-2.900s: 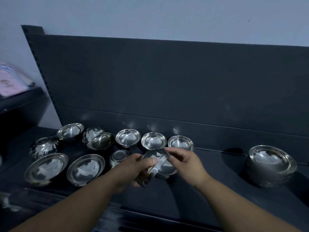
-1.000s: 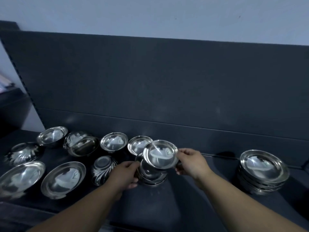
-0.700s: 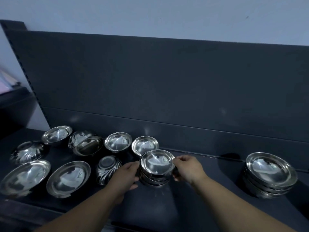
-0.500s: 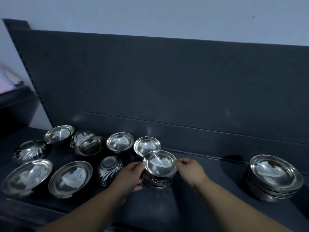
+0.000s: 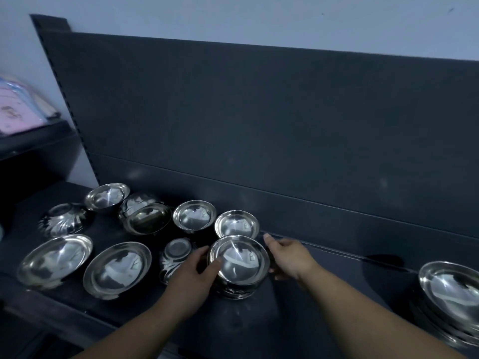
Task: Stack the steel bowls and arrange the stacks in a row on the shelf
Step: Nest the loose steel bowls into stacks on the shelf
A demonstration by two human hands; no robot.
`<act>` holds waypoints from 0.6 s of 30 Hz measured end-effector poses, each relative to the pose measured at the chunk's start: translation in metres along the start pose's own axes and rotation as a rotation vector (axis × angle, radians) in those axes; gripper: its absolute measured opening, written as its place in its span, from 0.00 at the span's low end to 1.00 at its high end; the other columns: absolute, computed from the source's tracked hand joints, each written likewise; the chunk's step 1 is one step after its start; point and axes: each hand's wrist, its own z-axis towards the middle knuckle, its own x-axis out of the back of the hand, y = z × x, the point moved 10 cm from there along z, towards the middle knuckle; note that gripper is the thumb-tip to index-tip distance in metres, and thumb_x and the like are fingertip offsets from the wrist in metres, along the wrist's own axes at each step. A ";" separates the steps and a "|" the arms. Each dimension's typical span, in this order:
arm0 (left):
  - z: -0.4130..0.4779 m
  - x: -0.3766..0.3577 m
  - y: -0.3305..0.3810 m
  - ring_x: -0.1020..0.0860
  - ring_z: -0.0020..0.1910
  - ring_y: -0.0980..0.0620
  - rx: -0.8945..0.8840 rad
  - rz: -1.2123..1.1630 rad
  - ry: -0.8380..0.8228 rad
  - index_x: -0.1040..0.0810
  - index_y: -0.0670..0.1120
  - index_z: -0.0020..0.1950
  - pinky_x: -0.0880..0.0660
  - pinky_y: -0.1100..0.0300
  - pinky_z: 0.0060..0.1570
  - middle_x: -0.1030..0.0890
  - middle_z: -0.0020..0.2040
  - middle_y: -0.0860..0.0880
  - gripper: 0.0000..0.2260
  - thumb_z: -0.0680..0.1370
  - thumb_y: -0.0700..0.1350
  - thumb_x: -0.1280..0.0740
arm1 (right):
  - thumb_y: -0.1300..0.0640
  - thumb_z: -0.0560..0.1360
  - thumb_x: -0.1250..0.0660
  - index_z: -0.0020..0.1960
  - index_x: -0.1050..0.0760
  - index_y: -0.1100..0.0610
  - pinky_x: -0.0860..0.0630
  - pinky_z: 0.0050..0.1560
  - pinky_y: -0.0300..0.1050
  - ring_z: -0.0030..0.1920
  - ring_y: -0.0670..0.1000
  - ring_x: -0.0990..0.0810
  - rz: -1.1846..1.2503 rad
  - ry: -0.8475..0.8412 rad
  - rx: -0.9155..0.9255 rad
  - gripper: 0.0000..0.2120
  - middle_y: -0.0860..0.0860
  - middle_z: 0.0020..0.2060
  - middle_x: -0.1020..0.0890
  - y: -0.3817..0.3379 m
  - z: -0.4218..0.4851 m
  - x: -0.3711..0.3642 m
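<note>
Left hand (image 5: 191, 278) curls its fingers (image 5: 201, 254) round the bowl stack (image 5: 239, 265) in the middle of the shelf (image 5: 324, 294), right hand (image 5: 290, 257) loosely bent at the opposite rim, grip unclear, so press evenly from both sides and slide it level toward the bigger stack (image 5: 451, 288).

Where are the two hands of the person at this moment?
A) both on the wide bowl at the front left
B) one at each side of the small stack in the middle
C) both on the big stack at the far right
B: the left hand and the right hand hold the small stack from its two sides.
</note>
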 end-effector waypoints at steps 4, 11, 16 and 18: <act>-0.005 -0.003 -0.003 0.23 0.52 0.68 0.031 -0.083 -0.023 0.25 0.59 0.60 0.28 0.69 0.52 0.19 0.51 0.63 0.14 0.75 0.56 0.32 | 0.48 0.75 0.32 0.53 0.21 0.58 0.17 0.41 0.51 0.35 0.53 0.19 0.042 0.015 -0.003 0.14 0.55 0.37 0.16 -0.009 0.026 -0.004; -0.006 -0.002 -0.012 0.20 0.55 0.62 0.090 -0.218 -0.018 0.23 0.58 0.62 0.25 0.59 0.60 0.18 0.56 0.59 0.16 0.75 0.54 0.30 | 0.63 0.75 0.33 0.48 0.21 0.61 0.23 0.41 0.47 0.41 0.57 0.23 0.159 -0.100 -0.092 0.03 0.64 0.48 0.16 -0.013 0.048 -0.029; -0.007 -0.007 -0.016 0.19 0.56 0.59 0.102 -0.302 -0.027 0.23 0.56 0.63 0.24 0.53 0.62 0.17 0.56 0.58 0.19 0.73 0.53 0.28 | 0.65 0.73 0.35 0.49 0.20 0.63 0.26 0.25 0.37 0.33 0.55 0.21 0.173 -0.006 -0.061 0.07 0.60 0.38 0.17 -0.010 0.049 -0.018; -0.007 -0.008 -0.016 0.19 0.55 0.60 0.103 -0.295 -0.028 0.22 0.56 0.62 0.24 0.54 0.61 0.17 0.55 0.58 0.16 0.74 0.51 0.28 | 0.65 0.74 0.35 0.49 0.21 0.61 0.27 0.22 0.35 0.28 0.53 0.22 0.229 0.043 -0.045 0.06 0.58 0.36 0.18 -0.006 0.046 -0.007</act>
